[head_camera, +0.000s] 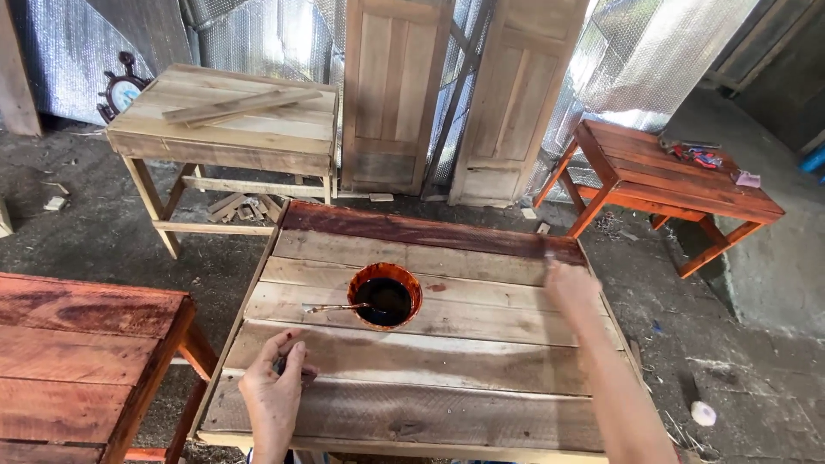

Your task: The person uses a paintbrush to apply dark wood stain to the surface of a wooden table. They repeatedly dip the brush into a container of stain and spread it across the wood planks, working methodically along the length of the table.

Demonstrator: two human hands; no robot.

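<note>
A bare plank table top point(430, 352) stands in front of me, with a dark red-brown stained band along its far edge. My right hand point(571, 288) reaches to the far right of the top; a small light tip, perhaps a brush handle, shows above its fingers by the stained band. My left hand point(275, 391) rests near the front left corner, fingers closed on a small dark thing I cannot identify. A round bowl of dark stain point(385, 296) sits in the middle, with a thin handle point(331, 307) sticking out to the left.
An unstained wooden table point(228, 129) with loose slats on it stands at the back left. A red-stained table point(687, 176) is at the right, another red-stained top point(77, 361) at my left. Two wooden door panels point(455, 94) lean on a foil-covered wall. Dirt floor with scraps.
</note>
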